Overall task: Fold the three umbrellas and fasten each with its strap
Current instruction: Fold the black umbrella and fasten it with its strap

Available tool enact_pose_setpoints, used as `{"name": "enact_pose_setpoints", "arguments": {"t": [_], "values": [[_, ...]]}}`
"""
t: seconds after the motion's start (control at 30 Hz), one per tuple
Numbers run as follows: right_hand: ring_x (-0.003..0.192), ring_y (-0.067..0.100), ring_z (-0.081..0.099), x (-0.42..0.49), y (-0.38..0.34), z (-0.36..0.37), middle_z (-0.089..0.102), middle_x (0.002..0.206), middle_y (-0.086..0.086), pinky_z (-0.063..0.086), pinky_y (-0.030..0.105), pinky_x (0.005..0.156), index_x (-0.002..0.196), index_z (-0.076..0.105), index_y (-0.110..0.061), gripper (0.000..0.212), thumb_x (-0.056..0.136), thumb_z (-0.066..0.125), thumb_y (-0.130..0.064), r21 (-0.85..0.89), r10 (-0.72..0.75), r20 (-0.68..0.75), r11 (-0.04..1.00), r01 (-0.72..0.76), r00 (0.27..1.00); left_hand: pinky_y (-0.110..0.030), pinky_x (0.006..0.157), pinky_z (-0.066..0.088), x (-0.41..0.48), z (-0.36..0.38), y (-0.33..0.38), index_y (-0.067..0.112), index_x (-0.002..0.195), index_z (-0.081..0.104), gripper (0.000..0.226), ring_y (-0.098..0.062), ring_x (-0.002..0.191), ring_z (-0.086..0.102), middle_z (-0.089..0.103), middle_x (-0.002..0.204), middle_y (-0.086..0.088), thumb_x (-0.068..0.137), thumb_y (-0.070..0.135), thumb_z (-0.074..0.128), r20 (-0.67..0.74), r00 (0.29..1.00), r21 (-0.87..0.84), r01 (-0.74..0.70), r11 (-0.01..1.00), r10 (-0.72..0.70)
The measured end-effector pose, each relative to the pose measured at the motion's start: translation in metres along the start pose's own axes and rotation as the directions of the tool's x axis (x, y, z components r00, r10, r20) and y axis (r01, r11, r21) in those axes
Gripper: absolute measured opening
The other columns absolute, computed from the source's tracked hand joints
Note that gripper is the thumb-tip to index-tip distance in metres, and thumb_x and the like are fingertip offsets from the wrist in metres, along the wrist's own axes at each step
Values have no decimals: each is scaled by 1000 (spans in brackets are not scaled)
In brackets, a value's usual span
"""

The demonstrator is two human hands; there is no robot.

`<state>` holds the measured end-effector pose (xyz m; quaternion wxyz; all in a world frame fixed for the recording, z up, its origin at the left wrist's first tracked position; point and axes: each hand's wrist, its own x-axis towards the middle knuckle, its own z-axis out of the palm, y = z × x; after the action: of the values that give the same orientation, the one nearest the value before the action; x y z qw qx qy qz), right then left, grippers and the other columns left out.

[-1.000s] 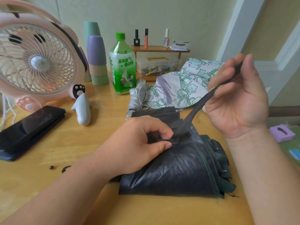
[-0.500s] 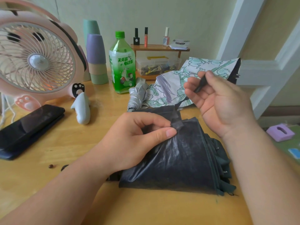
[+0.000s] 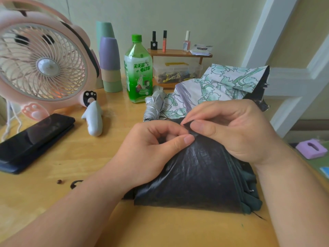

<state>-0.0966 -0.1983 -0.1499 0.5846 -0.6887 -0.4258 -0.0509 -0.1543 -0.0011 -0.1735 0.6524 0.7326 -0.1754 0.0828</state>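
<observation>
Hiding most of the strap (image 3: pixel 187 124) under fingers, showing only a dark tip. Clamping the right grip (image 3: pixel 236 132) on that tip; pinching the left grip (image 3: pixel 151 154) on the black umbrella (image 3: pixel 195 175), lying folded on the surface (image 3: pixel 89 166). Blocking part of the floral umbrella (image 3: pixel 222 82) and silver umbrella (image 3: pixel 154 106) behind, beside a bottle (image 3: pixel 138 72); cropping the fan (image 3: pixel 42 65) at the left edge.

Black umbrella (image 3: pixel 192 175), green-floral white umbrella (image 3: pixel 222 82), pink fan (image 3: pixel 42 66).
</observation>
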Motion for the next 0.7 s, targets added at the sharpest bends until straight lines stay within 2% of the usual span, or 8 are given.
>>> {"name": "enact_pose_setpoints", "arguments": {"t": [0.1, 0.2, 0.3, 0.37, 0.43, 0.5, 0.6, 0.7], "values": [[100, 27, 73, -1, 0, -2, 77, 102, 13, 55, 34, 91, 94, 78, -3, 13, 88, 68, 2, 18, 28, 34, 999, -29, 999, -27, 58, 39, 1, -1, -2, 20, 84, 74, 19, -11, 56, 44, 50, 57, 7, 76, 35, 83, -35, 999, 56, -33, 998, 35], [91, 30, 73, 1, 4, -1, 77, 99, 17, 58, 36, 82, 95, 79, -9, 9, 87, 74, -10, 31, 58, -58, 998, -56, 997, -26, 53, 35, 1, -1, -3, 27, 89, 70, 25, -10, 50, 40, 47, 53, 10, 73, 31, 89, -87, 993, 186, -64, 980, 81], [83, 39, 73, 2, 7, 0, 75, 95, 22, 61, 42, 77, 96, 77, -10, 16, 84, 73, -19, 53, 74, -142, 996, -67, 987, -20, 51, 35, 0, 1, 0, 30, 83, 75, 13, -5, 48, 40, 48, 50, 10, 77, 29, 86, -129, 988, 285, -50, 957, 90], [79, 34, 74, 4, 8, 2, 76, 91, 20, 62, 41, 75, 94, 78, -13, 11, 85, 74, -18, 53, 63, -187, 997, -54, 980, -20, 51, 37, -1, 3, 1, 26, 76, 76, 8, -3, 48, 42, 52, 49, 8, 81, 29, 83, -153, 986, 281, -22, 959, 67], [77, 28, 74, 7, 9, 3, 78, 87, 13, 61, 36, 75, 89, 79, -19, 11, 88, 72, -11, 101, 68, -259, 994, -43, 963, -24, 54, 40, 0, 4, 3, 18, 76, 77, 11, -9, 53, 46, 59, 54, -7, 83, 26, 80, -170, 986, 166, 32, 986, -4], [79, 27, 74, 9, 11, 3, 78, 86, 11, 60, 35, 76, 86, 77, -21, 17, 89, 67, -8, 160, 108, -343, 986, -55, 933, -28, 60, 45, 1, 3, 6, 12, 76, 75, 14, -16, 61, 55, 67, 66, -20, 82, 24, 78, -139, 983, -40, 117, 992, -122], [77, 27, 74, 11, 14, 2, 78, 85, 11, 59, 36, 75, 88, 72, -18, 10, 90, 64, -12, 172, 174, -409, 979, -111, 896, -24, 60, 51, 2, 2, 9, 15, 73, 73, 8, -17, 63, 62, 70, 72, -11, 78, 22, 72, -25, 968, -269, 235, 934, -251], [74, 25, 73, 12, 16, 1, 77, 82, 10, 60, 38, 75, 92, 66, -13, 5, 90, 62, -15, 167, 220, -418, 972, -163, 881, -23, 59, 51, 2, -1, 9, 15, 75, 74, 5, -18, 62, 62, 69, 73, -10, 78, 18, 74, 62, 948, -351, 314, 882, -312]]}}
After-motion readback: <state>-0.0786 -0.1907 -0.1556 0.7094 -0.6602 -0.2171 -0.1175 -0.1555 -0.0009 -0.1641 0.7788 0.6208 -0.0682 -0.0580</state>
